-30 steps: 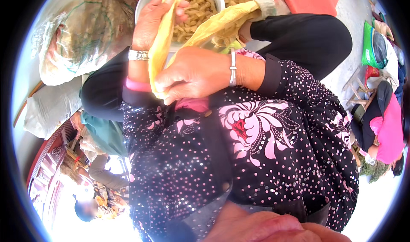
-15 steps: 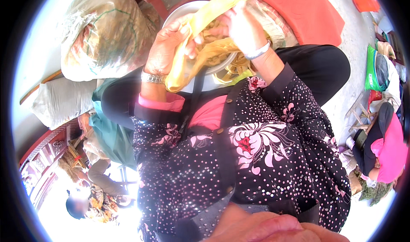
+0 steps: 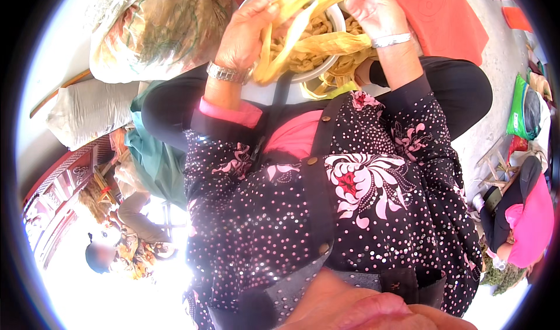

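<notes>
My left hand (image 3: 248, 32), with a metal watch at the wrist, grips one end of a long pale-yellow husk strip (image 3: 303, 38). My right hand (image 3: 376, 9), with a silver bracelet, holds the other side of the same strip near the top of the view. The strip hangs stretched between both hands over a white bowl (image 3: 335, 21) filled with more yellow strips. The bowl rests on my lap, against dark trousers and a dotted floral top.
A large woven sack (image 3: 151, 32) stands at upper left, a white sack (image 3: 87, 111) below it. A red mat (image 3: 443, 15) lies at upper right. A person in pink (image 3: 531, 225) sits at right; another person (image 3: 102, 254) is at lower left.
Both hands have risen and moved apart, pulling the yellow strip out over the bowl. The view has tilted, so the bowl and hands sit higher in frame.
</notes>
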A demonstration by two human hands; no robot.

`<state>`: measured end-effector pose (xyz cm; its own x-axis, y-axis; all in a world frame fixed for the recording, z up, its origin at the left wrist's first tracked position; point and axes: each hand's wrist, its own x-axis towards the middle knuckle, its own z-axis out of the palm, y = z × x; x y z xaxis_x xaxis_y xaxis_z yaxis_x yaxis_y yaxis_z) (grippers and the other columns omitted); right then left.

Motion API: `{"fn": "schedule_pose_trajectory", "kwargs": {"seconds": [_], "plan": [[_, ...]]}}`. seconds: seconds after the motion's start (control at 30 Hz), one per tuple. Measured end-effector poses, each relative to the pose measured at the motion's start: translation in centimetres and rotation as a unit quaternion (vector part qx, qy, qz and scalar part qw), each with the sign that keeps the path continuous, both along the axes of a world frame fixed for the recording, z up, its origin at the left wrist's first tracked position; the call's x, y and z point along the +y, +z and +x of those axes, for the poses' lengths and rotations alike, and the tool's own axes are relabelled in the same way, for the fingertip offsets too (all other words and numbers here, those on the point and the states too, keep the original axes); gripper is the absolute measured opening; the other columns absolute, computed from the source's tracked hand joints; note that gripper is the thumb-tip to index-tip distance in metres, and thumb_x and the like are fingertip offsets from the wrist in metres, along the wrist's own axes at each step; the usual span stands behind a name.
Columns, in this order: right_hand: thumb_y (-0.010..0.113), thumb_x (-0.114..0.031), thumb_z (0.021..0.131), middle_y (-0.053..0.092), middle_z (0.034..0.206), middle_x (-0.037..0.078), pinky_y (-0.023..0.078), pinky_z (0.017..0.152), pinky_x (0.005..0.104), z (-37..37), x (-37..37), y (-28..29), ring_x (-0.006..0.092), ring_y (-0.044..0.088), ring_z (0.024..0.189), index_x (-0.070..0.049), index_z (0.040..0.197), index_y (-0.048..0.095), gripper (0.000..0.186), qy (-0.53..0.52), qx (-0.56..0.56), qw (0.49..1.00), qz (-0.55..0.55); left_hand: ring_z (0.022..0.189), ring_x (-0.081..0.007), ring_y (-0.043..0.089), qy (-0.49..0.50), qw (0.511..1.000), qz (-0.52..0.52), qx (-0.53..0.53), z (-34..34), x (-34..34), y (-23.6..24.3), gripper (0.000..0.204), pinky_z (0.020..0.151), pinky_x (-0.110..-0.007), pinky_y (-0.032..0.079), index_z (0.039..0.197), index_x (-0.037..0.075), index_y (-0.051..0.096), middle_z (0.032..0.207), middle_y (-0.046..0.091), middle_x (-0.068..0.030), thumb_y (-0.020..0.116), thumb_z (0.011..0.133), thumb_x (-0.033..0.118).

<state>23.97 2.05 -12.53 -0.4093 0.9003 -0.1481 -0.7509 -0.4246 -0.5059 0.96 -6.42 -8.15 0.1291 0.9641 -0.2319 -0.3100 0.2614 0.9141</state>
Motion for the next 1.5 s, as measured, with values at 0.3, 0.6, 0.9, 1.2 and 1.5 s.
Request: {"fn": "schedule_pose_trajectory", "kwargs": {"seconds": [0.3,0.6,0.9,1.2,1.5], "plan": [[0.042,-0.036,0.098,0.06,0.085,0.004,0.052,0.07,0.0366,10.7,5.2,-3.4,0.0193,0.058,0.08,-0.006,0.105,0.056,0.034,-0.261,-0.03,0.965,-0.004,0.066,-0.0127,0.061,0.027,0.997,0.077,0.009,-1.7,0.4,0.7,0.035,0.064,-0.024,0.053,0.128,-0.001,0.049,0.098,0.067,-0.0132,0.046,0.096,0.015],[0.043,-0.035,0.097,0.057,0.09,0.006,0.052,0.07,0.0394,15.7,5.9,3.1,0.0216,0.057,0.08,-0.008,0.107,0.053,0.031,-0.311,-0.098,0.945,0.016,0.063,-0.0099,0.048,0.021,0.993,0.055,0.1,-3.7,-0.2,-1.1,0.036,0.059,-0.02,0.041,0.129,-0.002,0.047,0.102,0.065,-0.0173,0.044,0.097,0.014],[0.048,-0.031,0.096,0.054,0.106,0.009,0.054,0.072,0.0436,8.2,3.8,-1.5,0.0252,0.057,0.089,-0.009,0.117,0.048,0.03,-0.201,-0.316,0.903,-0.209,0.058,-0.0081,0.054,0.026,0.994,0.09,0.05,-1.4,-1.2,1.5,0.035,0.054,-0.018,0.044,0.128,0.0,0.05,0.091,0.068,-0.0093,0.046,0.096,0.015],[0.04,-0.045,0.097,0.052,0.128,0.018,0.053,0.083,0.0418,3.1,-1.1,-1.2,0.0275,0.053,0.116,0.004,0.129,0.043,0.059,0.152,-0.122,0.978,0.071,0.066,-0.0092,0.052,-0.044,0.986,0.123,0.105,0.3,-2.0,1.6,0.034,0.06,-0.021,0.042,0.126,0.0,0.052,0.097,0.067,-0.0136,0.045,0.097,0.015],[0.046,-0.029,0.095,0.063,0.108,0.012,0.045,0.052,0.0244,0.3,-1.1,-0.6,0.0226,0.064,0.09,-0.001,0.12,0.05,0.037,-0.028,-0.09,0.995,0.014,0.066,-0.0058,0.053,-0.04,0.996,0.023,0.072,2.7,-3.0,-0.5,0.032,0.059,-0.018,0.045,0.126,0.002,0.054,0.091,0.068,-0.007,0.042,0.097,0.008]]}}
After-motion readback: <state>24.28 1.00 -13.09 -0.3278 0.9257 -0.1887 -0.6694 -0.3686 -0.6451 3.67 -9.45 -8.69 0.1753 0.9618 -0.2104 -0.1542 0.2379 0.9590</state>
